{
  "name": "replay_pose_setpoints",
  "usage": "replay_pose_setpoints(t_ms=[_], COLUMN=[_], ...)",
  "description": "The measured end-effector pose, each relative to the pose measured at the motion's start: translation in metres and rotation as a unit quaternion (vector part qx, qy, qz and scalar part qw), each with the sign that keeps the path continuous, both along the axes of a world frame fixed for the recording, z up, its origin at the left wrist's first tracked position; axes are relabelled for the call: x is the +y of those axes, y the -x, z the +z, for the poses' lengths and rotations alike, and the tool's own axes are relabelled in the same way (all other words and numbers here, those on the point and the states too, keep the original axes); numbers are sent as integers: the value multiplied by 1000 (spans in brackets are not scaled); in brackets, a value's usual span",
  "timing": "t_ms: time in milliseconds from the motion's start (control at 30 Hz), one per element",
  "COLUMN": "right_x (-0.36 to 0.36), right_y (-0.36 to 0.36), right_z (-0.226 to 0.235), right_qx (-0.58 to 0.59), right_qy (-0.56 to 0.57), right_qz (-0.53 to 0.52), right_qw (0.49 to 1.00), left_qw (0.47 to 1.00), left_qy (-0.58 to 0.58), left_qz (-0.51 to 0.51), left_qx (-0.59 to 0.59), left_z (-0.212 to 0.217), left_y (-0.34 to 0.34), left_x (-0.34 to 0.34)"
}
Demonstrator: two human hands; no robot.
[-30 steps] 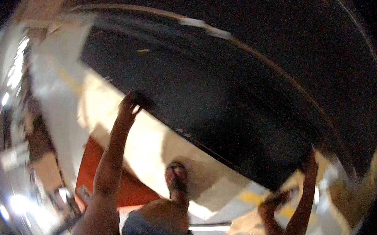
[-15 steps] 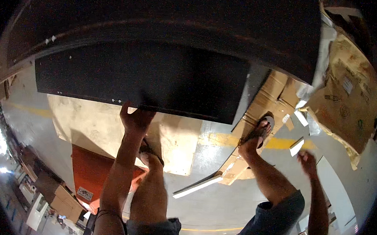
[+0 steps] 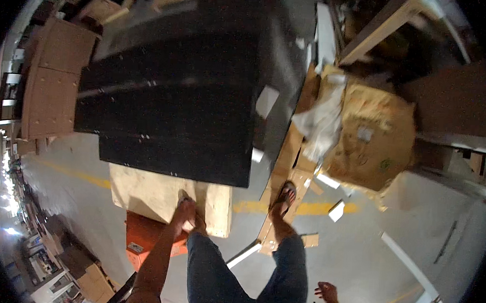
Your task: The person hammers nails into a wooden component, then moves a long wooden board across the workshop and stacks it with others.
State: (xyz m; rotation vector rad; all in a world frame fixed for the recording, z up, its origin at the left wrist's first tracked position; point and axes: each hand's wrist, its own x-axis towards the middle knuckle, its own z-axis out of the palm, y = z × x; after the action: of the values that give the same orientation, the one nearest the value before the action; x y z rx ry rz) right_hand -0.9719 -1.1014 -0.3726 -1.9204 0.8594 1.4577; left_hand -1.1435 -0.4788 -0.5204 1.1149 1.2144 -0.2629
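A large black cabinet-like piece (image 3: 179, 102) with pale metal fittings along its panels fills the upper left. Its lower edge lies over a light plywood board (image 3: 216, 209) on the floor. My left hand (image 3: 184, 210) hangs over that board beside my left foot, below the black edge and apart from it in the picture; its fingers blend with the foot and are hard to make out. At the lower right, my right hand (image 3: 327, 292) hangs over bare floor with its fingers loosely apart and nothing in them.
An orange box-like object (image 3: 138, 237) sits at the plywood's near left corner. Flattened cardboard (image 3: 274, 224) lies under my right foot. Brown wrapping paper (image 3: 367, 143) and clear plastic (image 3: 318, 123) are at the right. A white strip (image 3: 410, 261) and brown panels (image 3: 59, 77) flank the area.
My left hand has come away from the black panel's lower edge. My right hand has moved lower and nearer to me. The view takes in more of the black piece and its surroundings.
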Motion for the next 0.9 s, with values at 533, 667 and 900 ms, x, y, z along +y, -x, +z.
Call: replay_pose_setpoints(t_ms=[533, 667, 900], right_x=[77, 108, 212], right_y=[-174, -242, -382], right_z=[81, 98, 114], right_qx=[-51, 96, 48], right_qy=[-139, -168, -153], right_qz=[14, 50, 85], right_qw=[989, 980, 983], left_qw=[993, 988, 993], left_qy=[0, 43, 92], left_qz=[-42, 31, 72], left_qx=[110, 142, -33], left_z=[208, 182, 151], left_y=[-157, -197, -324], left_x=[-87, -67, 17])
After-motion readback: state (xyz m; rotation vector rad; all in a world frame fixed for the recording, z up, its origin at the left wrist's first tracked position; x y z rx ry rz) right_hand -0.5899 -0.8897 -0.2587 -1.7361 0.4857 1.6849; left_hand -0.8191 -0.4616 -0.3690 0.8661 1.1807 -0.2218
